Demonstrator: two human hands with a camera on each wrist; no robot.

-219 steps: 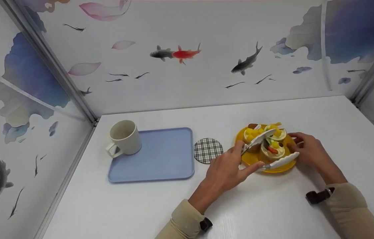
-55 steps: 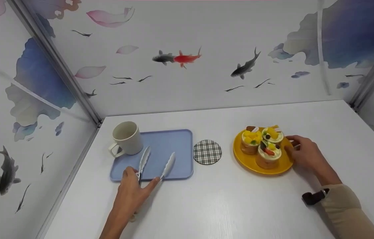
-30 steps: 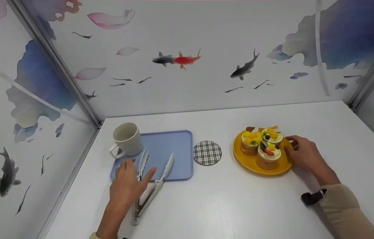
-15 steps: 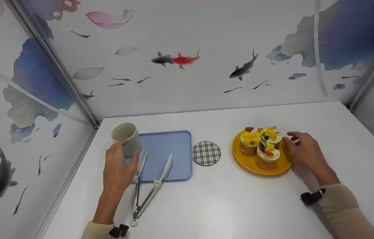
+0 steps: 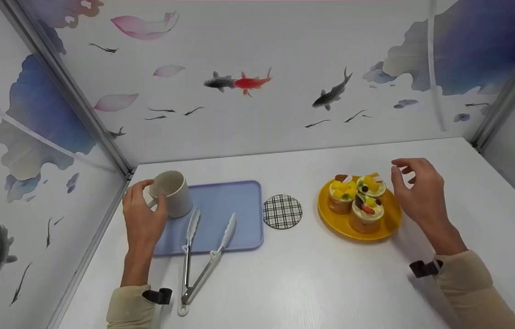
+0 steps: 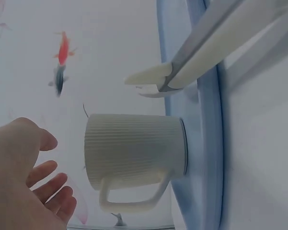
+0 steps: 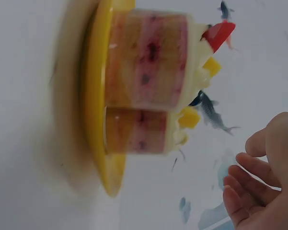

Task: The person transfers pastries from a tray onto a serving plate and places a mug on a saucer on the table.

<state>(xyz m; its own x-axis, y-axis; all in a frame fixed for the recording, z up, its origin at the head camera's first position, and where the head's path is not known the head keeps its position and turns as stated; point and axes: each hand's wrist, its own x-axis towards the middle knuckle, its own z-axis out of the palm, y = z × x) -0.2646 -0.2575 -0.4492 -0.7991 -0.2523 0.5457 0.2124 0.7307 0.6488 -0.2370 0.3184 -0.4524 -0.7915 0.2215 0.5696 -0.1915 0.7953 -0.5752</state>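
Note:
My left hand [image 5: 144, 219] hovers by the handle side of a ribbed cream mug [image 6: 134, 148], fingers loosely bent and holding nothing. In the left wrist view a gap shows between hand and mug. The mug stands upright on the left part of a blue tray [image 5: 239, 228]. Metal tongs [image 5: 200, 274] with white tips lie spread, their tips over the tray and their hinge on the table. My right hand [image 5: 422, 192] is raised beside a yellow plate [image 5: 337, 226], apart from it, its fingers loosely bent. Several small fruit-topped cakes [image 5: 367, 214] stand together on the plate.
A round checked coaster [image 5: 283, 211] lies between tray and plate. The white table [image 5: 294, 283] meets a back wall [image 5: 284, 36] painted with fish. A side wall [image 5: 33, 228] runs along the left.
Earlier my left hand held the tongs over the cakes; it laid them partly on the tray, then moved up and left to the mug. My right hand has come up off the plate's edge.

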